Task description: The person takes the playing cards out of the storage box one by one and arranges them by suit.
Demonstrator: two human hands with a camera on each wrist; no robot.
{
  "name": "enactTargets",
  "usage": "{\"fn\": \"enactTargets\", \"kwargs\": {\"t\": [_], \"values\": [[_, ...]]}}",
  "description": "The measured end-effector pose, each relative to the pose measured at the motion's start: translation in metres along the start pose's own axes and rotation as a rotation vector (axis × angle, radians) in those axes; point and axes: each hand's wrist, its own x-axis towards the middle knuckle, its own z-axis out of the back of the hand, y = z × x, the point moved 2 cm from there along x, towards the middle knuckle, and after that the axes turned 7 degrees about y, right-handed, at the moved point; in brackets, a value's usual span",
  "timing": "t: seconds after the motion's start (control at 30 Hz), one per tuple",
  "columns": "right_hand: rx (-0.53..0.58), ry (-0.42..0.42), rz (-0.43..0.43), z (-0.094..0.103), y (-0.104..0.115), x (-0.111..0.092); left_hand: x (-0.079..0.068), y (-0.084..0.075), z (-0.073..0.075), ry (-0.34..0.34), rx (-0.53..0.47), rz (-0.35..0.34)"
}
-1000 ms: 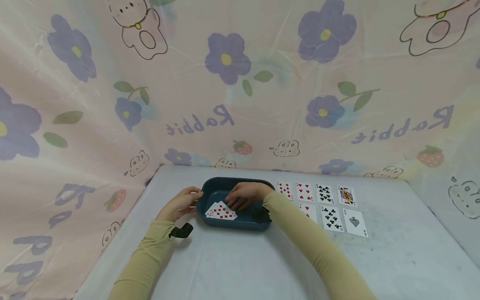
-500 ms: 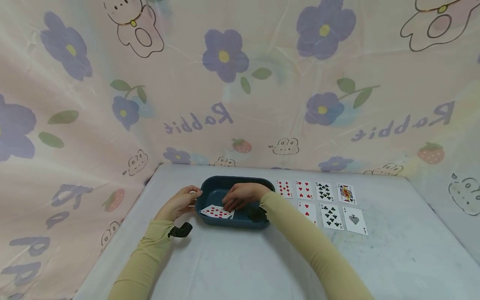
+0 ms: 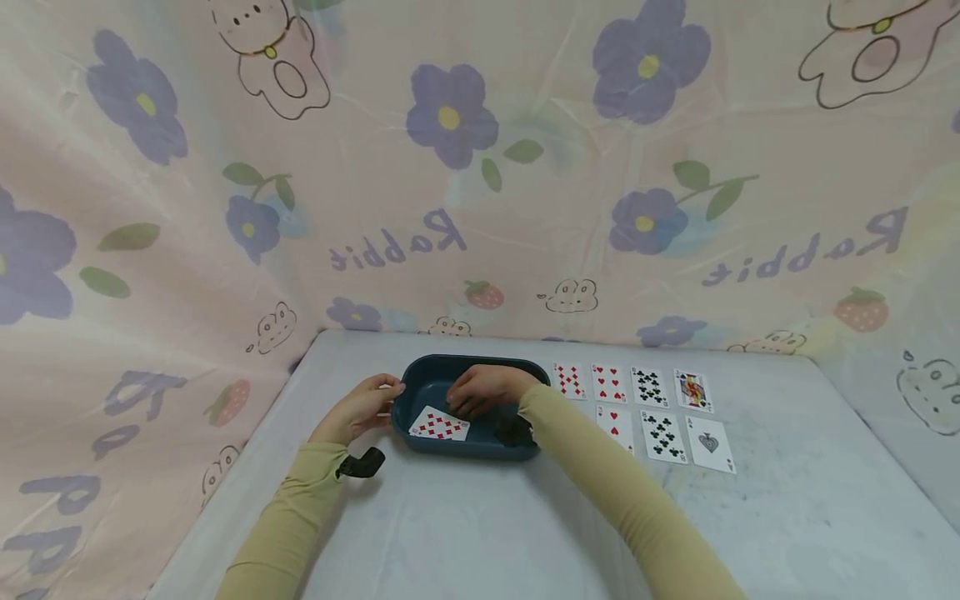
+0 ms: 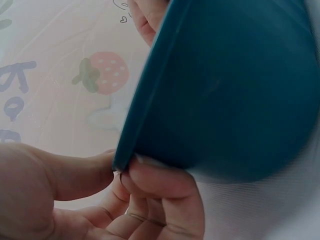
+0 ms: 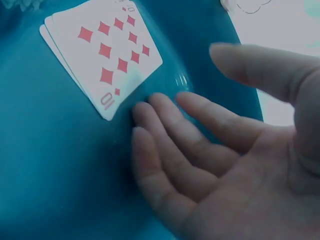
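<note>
A blue plastic basin [image 3: 468, 449] stands on the table. My left hand [image 3: 362, 408] pinches its left rim; in the left wrist view the thumb lies on one side of the basin wall [image 4: 225, 100] and the curled fingers on the other. Inside the basin, at its near left, lies a small pile of playing cards [image 3: 439, 424] with the ten of diamonds [image 5: 106, 52] face up on top. Edges of cards beneath peek out on one side. My right hand [image 3: 487, 390] is inside the basin just right of the pile, palm showing, fingers loosely bent, holding nothing.
Right of the basin, face-up cards lie in two rows, among them a six of hearts [image 3: 609, 383], a face card [image 3: 693, 390], a club card [image 3: 664, 436] and the ace of spades [image 3: 710, 443]. A patterned curtain [image 3: 525, 250] hangs behind the table [image 3: 450, 525].
The cards in the basin were fanned out a second ago and now lie in a tighter pile. My right hand has shifted slightly left; my left hand stays at the rim.
</note>
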Motion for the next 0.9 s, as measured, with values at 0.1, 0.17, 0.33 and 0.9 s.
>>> {"fn": "enactTargets", "kwargs": {"t": [0.1,0.17,0.33,0.9], "values": [[-0.044,-0.028,0.009,0.002,0.001,0.002,0.000,0.001,-0.001,0.005,0.005,-0.006],[-0.085,-0.018,0.022,0.003,0.002,0.004,0.000,0.001,-0.001,0.005,0.007,-0.007],[-0.170,0.045,0.040,0.004,0.004,0.013,0.003,0.000,-0.002,0.020,0.006,-0.013],[-0.551,0.096,0.061,-0.010,0.010,0.033,-0.001,0.001,0.000,0.004,0.000,-0.010]]}}
